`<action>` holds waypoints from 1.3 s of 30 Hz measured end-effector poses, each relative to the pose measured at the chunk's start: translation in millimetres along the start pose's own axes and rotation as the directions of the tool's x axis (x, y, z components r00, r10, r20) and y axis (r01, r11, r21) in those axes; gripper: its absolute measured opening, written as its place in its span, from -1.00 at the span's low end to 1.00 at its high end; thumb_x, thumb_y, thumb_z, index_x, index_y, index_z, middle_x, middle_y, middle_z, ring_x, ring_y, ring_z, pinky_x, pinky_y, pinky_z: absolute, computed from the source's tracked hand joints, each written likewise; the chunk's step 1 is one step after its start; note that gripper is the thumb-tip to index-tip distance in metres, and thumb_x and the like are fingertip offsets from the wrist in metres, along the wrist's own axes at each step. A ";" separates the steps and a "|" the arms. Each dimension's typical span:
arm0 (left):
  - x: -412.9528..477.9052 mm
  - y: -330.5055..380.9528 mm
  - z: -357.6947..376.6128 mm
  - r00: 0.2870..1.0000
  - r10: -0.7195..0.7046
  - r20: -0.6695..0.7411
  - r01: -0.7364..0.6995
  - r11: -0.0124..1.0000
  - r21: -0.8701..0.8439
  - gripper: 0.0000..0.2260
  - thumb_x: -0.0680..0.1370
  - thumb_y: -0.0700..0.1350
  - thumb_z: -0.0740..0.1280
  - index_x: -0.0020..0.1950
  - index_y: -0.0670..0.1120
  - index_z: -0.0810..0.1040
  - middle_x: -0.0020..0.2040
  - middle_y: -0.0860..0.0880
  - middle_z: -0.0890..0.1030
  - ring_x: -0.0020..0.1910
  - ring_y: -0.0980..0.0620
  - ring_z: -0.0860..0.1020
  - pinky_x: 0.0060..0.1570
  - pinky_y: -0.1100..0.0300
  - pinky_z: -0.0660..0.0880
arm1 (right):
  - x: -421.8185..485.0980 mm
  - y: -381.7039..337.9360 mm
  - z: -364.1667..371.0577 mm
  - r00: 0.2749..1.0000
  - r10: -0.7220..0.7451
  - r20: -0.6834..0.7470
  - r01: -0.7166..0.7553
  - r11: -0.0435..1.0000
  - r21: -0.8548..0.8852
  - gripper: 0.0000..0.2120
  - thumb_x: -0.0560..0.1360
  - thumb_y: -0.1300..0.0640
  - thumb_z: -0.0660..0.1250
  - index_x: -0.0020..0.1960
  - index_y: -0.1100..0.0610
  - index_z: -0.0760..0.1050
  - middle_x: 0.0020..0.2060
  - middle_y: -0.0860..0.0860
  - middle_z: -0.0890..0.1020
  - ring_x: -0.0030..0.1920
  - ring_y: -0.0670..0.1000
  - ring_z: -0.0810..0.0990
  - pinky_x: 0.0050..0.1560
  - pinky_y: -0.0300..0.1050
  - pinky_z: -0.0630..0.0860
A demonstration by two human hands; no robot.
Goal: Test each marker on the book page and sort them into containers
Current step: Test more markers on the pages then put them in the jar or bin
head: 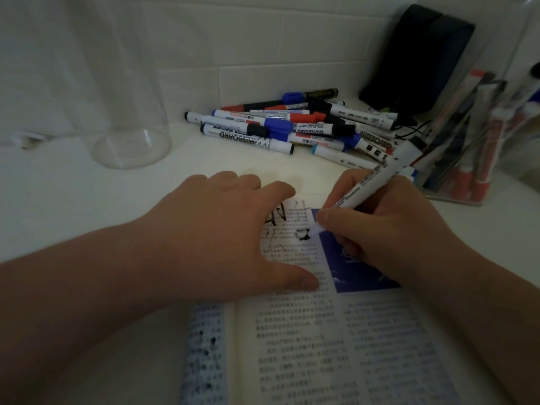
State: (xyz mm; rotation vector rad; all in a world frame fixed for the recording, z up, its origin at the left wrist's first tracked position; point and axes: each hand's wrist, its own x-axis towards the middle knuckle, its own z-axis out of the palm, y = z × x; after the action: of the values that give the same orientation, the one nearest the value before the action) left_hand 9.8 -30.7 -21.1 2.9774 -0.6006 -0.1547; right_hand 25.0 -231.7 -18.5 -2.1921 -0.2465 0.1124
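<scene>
Toward the far left of the smooth white worktop stands a clear, round jar. Nearer the front edge, the left hand lies flat, fingers straight and spread, pressing the open book, whose matte page bears printed columns, a blue picture and black scribbles. Just right of it, the right hand pinches a white-barrelled marker in curled fingers, its tip touching the page. Behind the hands a loose pile of markers lies near the back edge. A dark soft pouch leans on the white tiled wall, and a clear container at the far right holds markers standing on end.
</scene>
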 end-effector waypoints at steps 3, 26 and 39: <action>0.2 -0.4 0.8 1.000 0.001 -0.004 -0.001 1.000 0.003 -0.04 0.15 0.72 -0.07 0.47 0.32 -0.05 0.20 0.26 0.38 0.16 0.16 0.37 0.19 0.10 0.37 | -0.3 -0.5 1.4 0.999 -0.053 0.006 0.053 0.996 -0.077 -0.83 0.43 0.12 0.45 -0.25 0.19 0.55 -0.45 0.11 0.57 -0.48 -0.09 0.52 -0.43 -0.29 0.49; -6.1 7.9 -6.3 0.990 0.050 -0.129 -0.070 0.985 -0.157 0.07 0.19 0.65 0.18 0.48 0.34 -0.35 0.14 0.41 0.32 0.07 0.35 0.29 0.19 0.22 0.27 | 1.3 5.4 -3.6 0.999 -0.033 0.004 0.031 0.959 0.281 -0.81 0.46 0.24 0.44 -0.30 0.11 0.52 -0.56 0.03 0.43 -0.56 -0.05 0.38 -0.53 -0.21 0.34; -10.2 15.1 -7.2 0.963 0.122 -0.242 -0.237 0.811 -0.534 0.17 0.23 0.33 0.53 0.46 0.43 -0.36 -0.03 0.23 0.47 -0.07 0.27 0.57 -0.17 0.45 0.45 | -16.5 -2.3 -2.6 0.966 -0.257 -0.013 0.210 0.759 0.616 -0.91 0.43 0.11 0.40 -0.16 0.10 0.67 -0.37 0.15 0.58 -0.40 0.17 0.47 -0.42 -0.01 0.43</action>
State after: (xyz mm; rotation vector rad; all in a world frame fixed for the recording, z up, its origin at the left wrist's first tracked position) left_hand -4.4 -40.0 -11.4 2.3160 -0.6698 -0.0123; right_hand 9.0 -236.0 -15.3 -1.4887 -0.4553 0.1128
